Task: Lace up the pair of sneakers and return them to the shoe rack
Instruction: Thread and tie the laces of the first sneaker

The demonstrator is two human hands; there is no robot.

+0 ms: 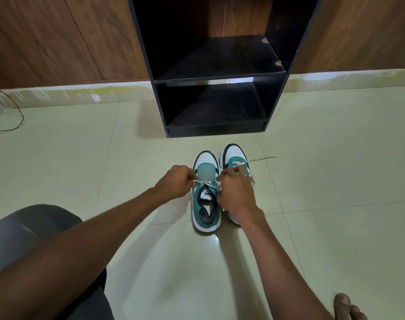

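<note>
Two teal, white and black sneakers stand side by side on the floor, toes toward the rack. On the left sneaker a white lace runs across the tongue. My left hand pinches the lace's left end at the shoe's left edge. My right hand pinches the lace's right end and covers much of the right sneaker. A loose lace end trails from the right sneaker to the right. The black shoe rack stands just behind the shoes with both shelves bare.
Pale floor tiles surround the shoes. Wood-panelled wall runs behind the rack. A thin cable loops on the floor at far left. My knee in grey cloth is at lower left, my bare toes at lower right.
</note>
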